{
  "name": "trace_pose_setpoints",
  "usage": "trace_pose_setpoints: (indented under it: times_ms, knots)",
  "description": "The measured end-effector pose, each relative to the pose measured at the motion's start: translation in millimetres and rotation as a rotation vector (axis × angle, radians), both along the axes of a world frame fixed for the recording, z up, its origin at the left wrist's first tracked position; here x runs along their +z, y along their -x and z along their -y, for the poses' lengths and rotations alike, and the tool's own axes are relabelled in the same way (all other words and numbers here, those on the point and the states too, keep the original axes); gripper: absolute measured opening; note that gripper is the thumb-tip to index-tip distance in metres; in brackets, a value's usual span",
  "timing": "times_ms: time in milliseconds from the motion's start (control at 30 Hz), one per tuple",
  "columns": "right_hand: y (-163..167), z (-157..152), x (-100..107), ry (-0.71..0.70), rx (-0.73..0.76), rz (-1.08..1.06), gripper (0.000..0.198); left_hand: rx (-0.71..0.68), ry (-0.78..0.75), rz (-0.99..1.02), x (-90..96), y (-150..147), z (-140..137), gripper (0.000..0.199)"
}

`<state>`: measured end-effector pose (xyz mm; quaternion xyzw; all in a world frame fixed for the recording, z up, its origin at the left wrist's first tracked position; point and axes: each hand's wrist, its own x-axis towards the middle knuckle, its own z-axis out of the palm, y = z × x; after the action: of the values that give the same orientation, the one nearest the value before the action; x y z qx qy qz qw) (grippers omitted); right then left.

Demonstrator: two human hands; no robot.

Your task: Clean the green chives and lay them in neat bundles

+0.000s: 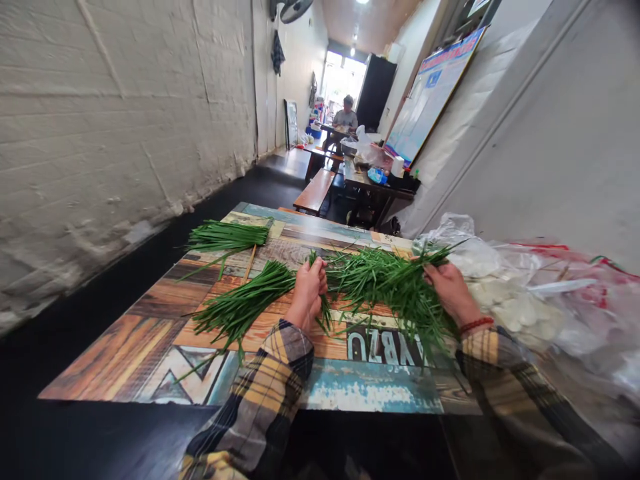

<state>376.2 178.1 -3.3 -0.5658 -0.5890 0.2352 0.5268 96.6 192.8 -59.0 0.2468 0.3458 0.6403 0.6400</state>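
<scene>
Over the middle of the patterned tabletop, my left hand is closed round a small bunch of garlic chives, its ends sticking out above and below the fist. My right hand pinches some blades at the right end of a loose, tangled pile of chives. Left of my left hand lies a neat bundle of chives, its ends evenly lined up. Another tidy bundle rests farther back at the table's left edge.
Clear plastic bags with pale contents crowd the right side. A thin wooden stick lies between the two bundles. Beyond the table stand a bench and another table with bags; a person sits farther back. A wall runs along the left.
</scene>
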Motion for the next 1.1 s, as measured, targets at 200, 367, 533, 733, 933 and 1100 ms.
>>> trace_pose_setpoints:
  times_ms: [200, 367, 533, 733, 933, 1100]
  knots:
    - [-4, -8, 42, -0.086, -0.025, -0.331, 0.025, 0.001, 0.024, -0.002, 1.7, 1, -1, 0.024]
    - [4, -8, 60, -0.122, 0.005, -0.528, 0.012, -0.007, 0.003, 0.002, 2.3, 2, 1, 0.029]
    - [21, -10, 46, -0.082, 0.031, -0.712, 0.010, -0.012, -0.002, -0.006, 0.5, 2, 1, 0.032]
    - [48, -16, 15, -0.018, 0.077, -1.005, 0.014, -0.028, -0.030, -0.045, -2.4, 1, 3, 0.036]
    - [75, -24, 13, 0.025, 0.123, -1.187, 0.012, -0.075, -0.029, -0.060, -6.1, -1, 3, 0.031]
    - [95, -22, 24, -0.045, 0.159, -1.163, 0.010, -0.200, -0.002, -0.015, -8.7, -4, 4, 0.030]
